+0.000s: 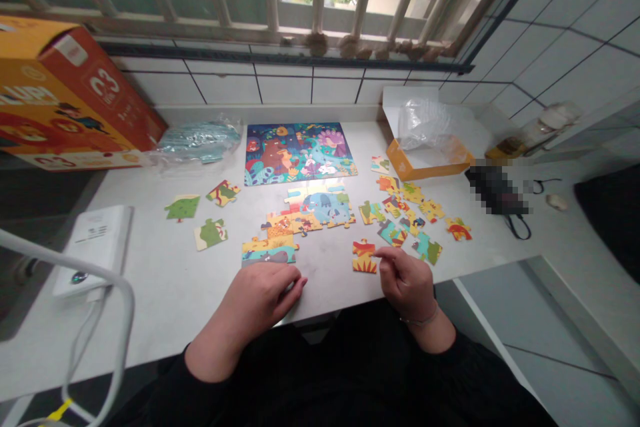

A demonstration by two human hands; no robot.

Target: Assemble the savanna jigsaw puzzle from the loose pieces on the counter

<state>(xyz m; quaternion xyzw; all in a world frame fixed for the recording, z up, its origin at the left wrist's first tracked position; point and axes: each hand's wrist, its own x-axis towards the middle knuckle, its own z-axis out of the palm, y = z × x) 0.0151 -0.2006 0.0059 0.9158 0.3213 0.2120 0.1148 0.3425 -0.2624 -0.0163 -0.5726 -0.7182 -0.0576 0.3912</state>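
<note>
My left hand (270, 290) rests on the counter, its fingers curled closed with nothing seen in them. It covers the lower edge of a partly joined jigsaw puzzle (325, 207) showing a blue elephant, a leopard and a grey hippo. My right hand (407, 280) is closed at the right edge of an orange puzzle piece (364, 257) with red leaf shapes, its index fingertip on that edge. The thumb's contact is hard to see. Several loose pieces (393, 232) lie beyond the right hand. Farther left are a tree piece (183, 207), a green piece (212, 234) and another piece (223, 193).
Behind lies a dark forest picture puzzle (300, 153). An orange box (100, 103) and a plastic-wrapped packet (200, 140) stand left, an open yellow box (430, 163) right. A white device (95, 247) with a cable (127, 320) sits at left; a blurred black object (497, 190) at right.
</note>
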